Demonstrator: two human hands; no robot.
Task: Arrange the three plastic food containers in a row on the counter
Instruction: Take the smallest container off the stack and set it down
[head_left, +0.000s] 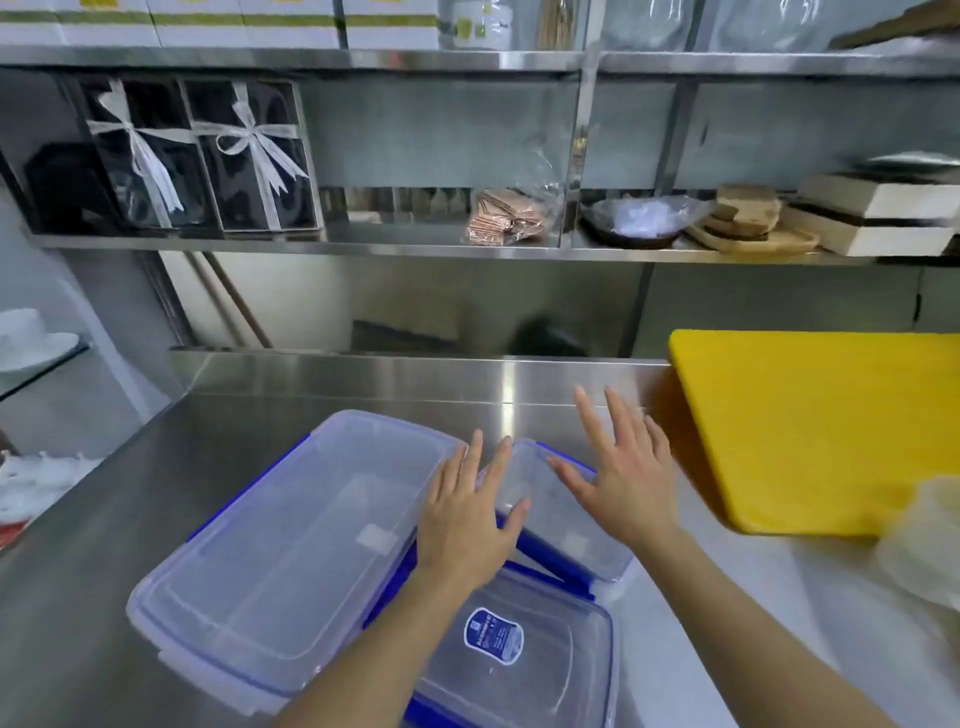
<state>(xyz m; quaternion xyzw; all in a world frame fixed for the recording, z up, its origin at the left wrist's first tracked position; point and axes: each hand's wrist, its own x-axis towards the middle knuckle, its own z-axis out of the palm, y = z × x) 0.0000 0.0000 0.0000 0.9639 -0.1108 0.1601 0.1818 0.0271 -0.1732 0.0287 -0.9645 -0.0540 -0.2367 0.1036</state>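
Note:
Three clear plastic containers with blue clips sit close together on the steel counter (130, 509). The large container (291, 551) lies on the left. A small container (556, 514) stands behind a medium container (524, 654) that bears a blue label. My left hand (467, 519) hovers flat with fingers spread over the gap between the large and small containers. My right hand (623, 478) is spread open over the right side of the small container. Neither hand grips anything.
A yellow cutting board (821, 431) lies on the counter at the right, with a pale crumpled bag (930, 540) near its front corner. Steel shelves (415, 244) above the counter's back edge hold boxes, packets and wooden boards. White dishes (31, 338) stand at the far left.

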